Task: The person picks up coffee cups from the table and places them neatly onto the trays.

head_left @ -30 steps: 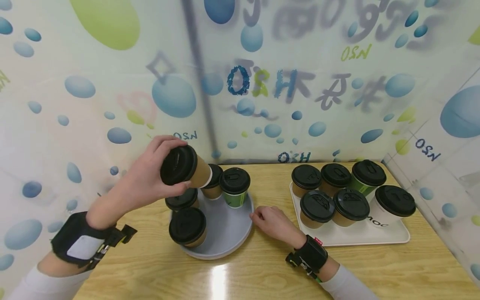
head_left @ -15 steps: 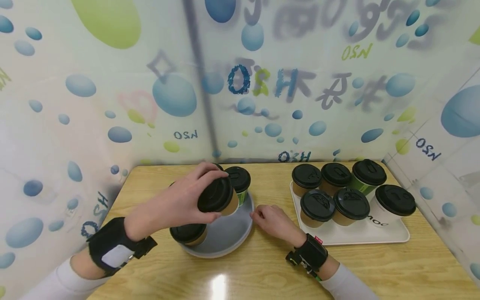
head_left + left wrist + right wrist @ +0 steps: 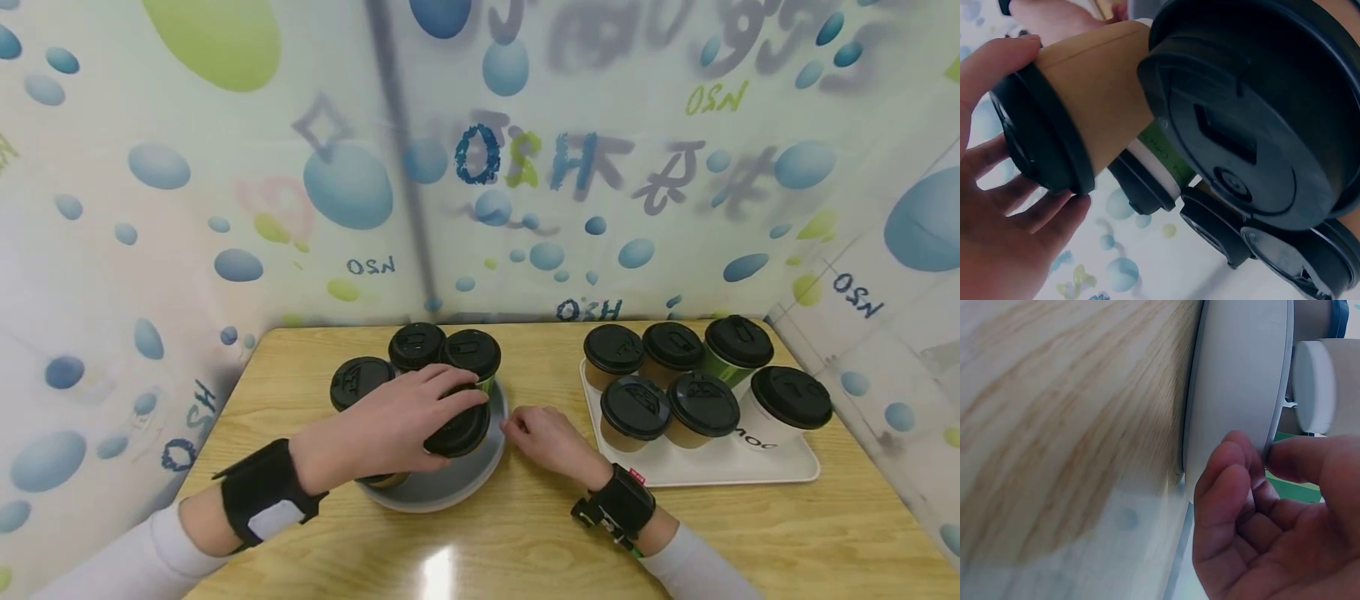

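Note:
My left hand [image 3: 390,429] grips a brown paper coffee cup [image 3: 1094,94] by its black lid, thumb on one side and fingers on the other. The cup is held above the right part of a round grey plate [image 3: 423,497]; in the left wrist view it is tilted with its base lifted. On that plate stand other lidded cups: a green one [image 3: 471,354] at the back, a brown one [image 3: 417,346] beside it, another [image 3: 362,382] at the left, and one mostly hidden under my left hand. My right hand [image 3: 551,446] pinches the plate's right rim [image 3: 1279,381] between thumb and fingers.
To the right, a white rectangular tray [image 3: 675,477] carries several black-lidded cups, brown, green and white [image 3: 780,412]. Both rest on a wooden table [image 3: 525,542]. A patterned curtain [image 3: 525,233] rises right behind the table's back edge.
My left hand has carried the brown coffee cup right and down, from the plate's back left to above its right part. My right hand has stayed at the rim.

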